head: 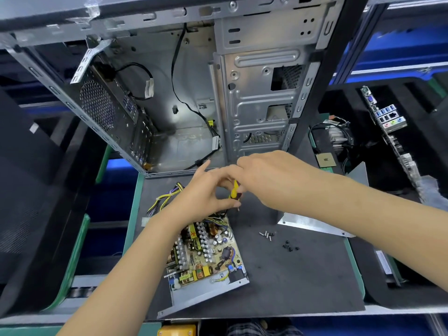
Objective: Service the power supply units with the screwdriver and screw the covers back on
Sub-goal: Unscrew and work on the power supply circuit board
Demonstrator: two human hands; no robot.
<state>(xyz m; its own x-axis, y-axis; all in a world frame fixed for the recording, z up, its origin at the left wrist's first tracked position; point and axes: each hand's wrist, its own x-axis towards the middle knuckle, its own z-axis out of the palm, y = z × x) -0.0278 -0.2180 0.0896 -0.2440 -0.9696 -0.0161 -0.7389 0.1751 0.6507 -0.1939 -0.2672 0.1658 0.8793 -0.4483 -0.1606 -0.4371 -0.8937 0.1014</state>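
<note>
Nearest me, the open power supply (206, 258) lies on the dark mat (291, 270), circuit board exposed, its coloured wire bundle (162, 198) trailing toward the far left. Above its far end my left hand (206, 192) pinches a small screw (238, 209) between thumb and fingertips, other fingers loosely spread. My right hand (264, 175) is curled round the yellow-and-dark screwdriver (234, 190), handle mostly hidden; I cannot tell where the tip sits. The metal cover (312, 224) lies right of the hands, partly under my right forearm. Loose screws (266, 234) sit between cover and supply. An empty computer case (194, 93) stands open behind.
</note>
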